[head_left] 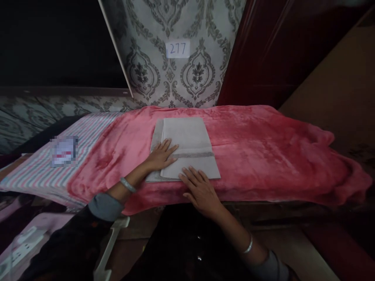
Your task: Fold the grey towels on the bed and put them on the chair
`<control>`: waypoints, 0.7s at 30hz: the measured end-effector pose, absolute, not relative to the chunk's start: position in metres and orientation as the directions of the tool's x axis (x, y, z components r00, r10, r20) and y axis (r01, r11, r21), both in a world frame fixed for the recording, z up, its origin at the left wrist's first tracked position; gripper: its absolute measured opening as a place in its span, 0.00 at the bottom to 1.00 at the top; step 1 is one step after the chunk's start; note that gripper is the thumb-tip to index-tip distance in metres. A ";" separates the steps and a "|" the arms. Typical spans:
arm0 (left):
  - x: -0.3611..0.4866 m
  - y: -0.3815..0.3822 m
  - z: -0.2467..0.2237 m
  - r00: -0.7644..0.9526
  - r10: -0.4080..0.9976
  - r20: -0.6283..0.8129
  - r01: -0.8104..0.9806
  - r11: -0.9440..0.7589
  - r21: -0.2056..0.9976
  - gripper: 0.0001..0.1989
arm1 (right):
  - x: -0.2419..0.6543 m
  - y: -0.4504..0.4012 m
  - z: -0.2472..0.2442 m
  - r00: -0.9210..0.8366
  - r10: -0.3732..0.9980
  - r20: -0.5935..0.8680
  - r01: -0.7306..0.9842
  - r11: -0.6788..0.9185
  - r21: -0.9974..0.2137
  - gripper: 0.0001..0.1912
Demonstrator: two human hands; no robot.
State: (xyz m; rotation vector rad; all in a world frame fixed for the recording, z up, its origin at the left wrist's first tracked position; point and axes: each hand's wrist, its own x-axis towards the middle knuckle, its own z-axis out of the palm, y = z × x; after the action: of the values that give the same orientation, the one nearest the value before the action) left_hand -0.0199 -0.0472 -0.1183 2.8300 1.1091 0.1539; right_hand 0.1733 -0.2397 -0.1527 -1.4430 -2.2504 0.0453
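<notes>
A grey folded cloth (187, 134) lies flat on a red plush blanket (249, 152), with a darker grey band across it and a layer showing along its left side. My left hand (161, 156) rests on the cloth's left part, its fingers apart and pointing up and to the right. At the cloth's front edge, my right hand (200, 191) lies with spread fingers, the fingertips on the cloth and the palm nearer to me. Neither hand grips anything.
Striped fabric (90, 134) covers the left end, bearing a blurred small item (63, 151). A dark screen (58, 47) hangs at the upper left. A paper marked 277 (177, 48) is on the patterned wall. A white power strip (25, 248) sits at the lower left.
</notes>
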 end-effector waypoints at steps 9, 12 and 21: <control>-0.048 -0.079 -0.126 0.690 0.710 0.141 0.681 -0.703 0.204 0.27 | 0.250 -0.221 -0.161 0.359 0.786 0.504 0.492 0.300 -0.817 0.20; -0.048 -0.081 -0.127 0.687 0.713 0.140 0.681 -0.699 0.220 0.28 | 0.268 -0.194 -0.162 0.467 0.860 0.206 0.130 0.164 -0.978 0.30; -0.037 -0.081 -0.098 0.660 0.741 0.125 0.710 -0.670 0.217 0.24 | 0.262 -0.151 -0.138 0.071 0.997 -0.026 -0.397 0.005 -0.918 0.24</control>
State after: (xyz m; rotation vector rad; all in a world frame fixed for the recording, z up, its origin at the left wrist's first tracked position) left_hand -0.0370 -0.0813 -0.0975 2.7243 1.1985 0.3056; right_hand 0.2623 -0.1512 -0.1380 -0.9468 -0.8478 1.3283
